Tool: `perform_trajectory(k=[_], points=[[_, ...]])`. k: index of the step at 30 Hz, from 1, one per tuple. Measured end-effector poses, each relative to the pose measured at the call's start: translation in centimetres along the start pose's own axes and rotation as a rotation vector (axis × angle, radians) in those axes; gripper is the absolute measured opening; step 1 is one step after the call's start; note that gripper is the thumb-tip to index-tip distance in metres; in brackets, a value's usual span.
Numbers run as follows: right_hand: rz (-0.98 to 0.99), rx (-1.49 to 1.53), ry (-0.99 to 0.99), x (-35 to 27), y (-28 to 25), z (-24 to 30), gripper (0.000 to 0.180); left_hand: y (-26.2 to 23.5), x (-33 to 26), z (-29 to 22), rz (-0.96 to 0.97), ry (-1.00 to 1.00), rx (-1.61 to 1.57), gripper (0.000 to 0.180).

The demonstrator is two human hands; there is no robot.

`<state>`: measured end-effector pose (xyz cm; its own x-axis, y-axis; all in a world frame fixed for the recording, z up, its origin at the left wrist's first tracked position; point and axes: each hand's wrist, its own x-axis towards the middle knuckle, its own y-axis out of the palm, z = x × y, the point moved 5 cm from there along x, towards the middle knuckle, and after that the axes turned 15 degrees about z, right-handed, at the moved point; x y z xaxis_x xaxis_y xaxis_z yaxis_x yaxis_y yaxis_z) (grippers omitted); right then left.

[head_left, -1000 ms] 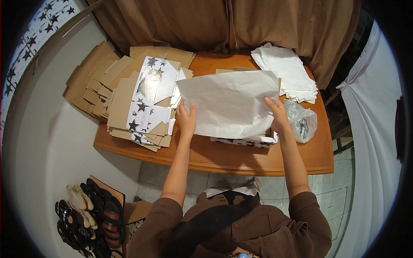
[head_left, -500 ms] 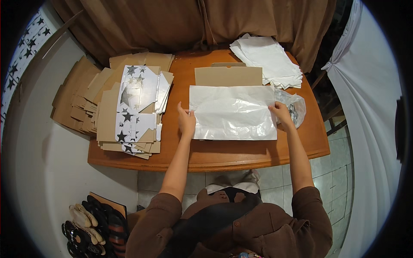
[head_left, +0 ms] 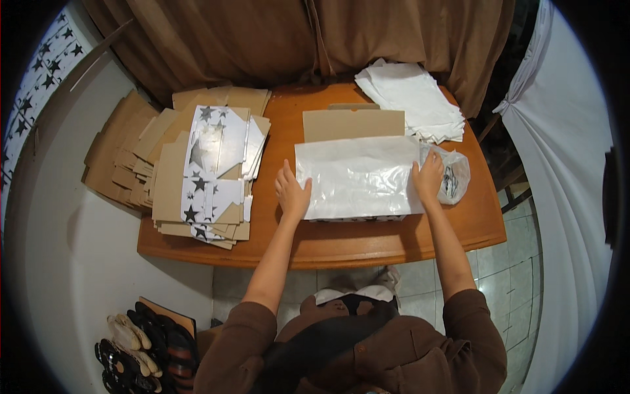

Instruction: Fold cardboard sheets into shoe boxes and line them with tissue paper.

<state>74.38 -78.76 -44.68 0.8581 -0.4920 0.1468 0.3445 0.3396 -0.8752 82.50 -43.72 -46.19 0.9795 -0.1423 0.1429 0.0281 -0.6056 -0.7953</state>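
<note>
A glossy white sheet (head_left: 357, 180) lies over an open cardboard box whose brown lid flap (head_left: 354, 125) stands at the far side. A strip of the box's star-printed front shows under the sheet's near edge. My left hand (head_left: 293, 192) is at the sheet's left edge, fingers spread and thumb against it. At the right edge is my right hand (head_left: 428, 176), its thumb apart from its fingers and touching the sheet's side. Neither hand visibly grips anything. The box's inside is hidden.
Flat cardboard pieces, some star-printed (head_left: 211, 167), are stacked on the left of the wooden table (head_left: 275, 246). White sheets (head_left: 417, 98) form a pile at the back right. A clear plastic bag (head_left: 455, 177) sits by my right hand. Brown curtains (head_left: 262, 39) hang behind.
My hands have gone from holding the white sheet's side edges to lying along its sides with fingers apart. The sheet has settled onto the box, uncovering a strip of its star-printed front.
</note>
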Motion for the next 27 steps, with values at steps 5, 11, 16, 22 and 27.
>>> perform_trajectory(k=[5, 11, 16, 22, 27], points=[[0.105, -0.174, -0.813, -3.5, 1.7, 8.1, 0.065, 2.2, -0.8, -4.8, 0.286, 0.662, 0.325, 0.065], [0.491, -0.290, -0.954, -3.1, 6.9, 8.6, 0.079, 6.7, 0.0, -7.5, 0.550, 0.883, 0.460, 0.067], [0.638, -0.413, -0.983, -2.6, 9.4, 7.3, 0.084, 8.9, 1.0, -6.0, 0.611, 0.884, 0.509, 0.071], [0.722, -0.550, -0.997, -1.6, 11.8, 6.2, 0.088, 10.8, 1.8, -5.3, 0.737, 0.791, 0.673, 0.077], [0.857, -0.604, -0.939, -1.7, 13.8, 6.4, 0.091, 13.1, 1.8, -3.6, 0.936, 0.650, 0.800, 0.083]])
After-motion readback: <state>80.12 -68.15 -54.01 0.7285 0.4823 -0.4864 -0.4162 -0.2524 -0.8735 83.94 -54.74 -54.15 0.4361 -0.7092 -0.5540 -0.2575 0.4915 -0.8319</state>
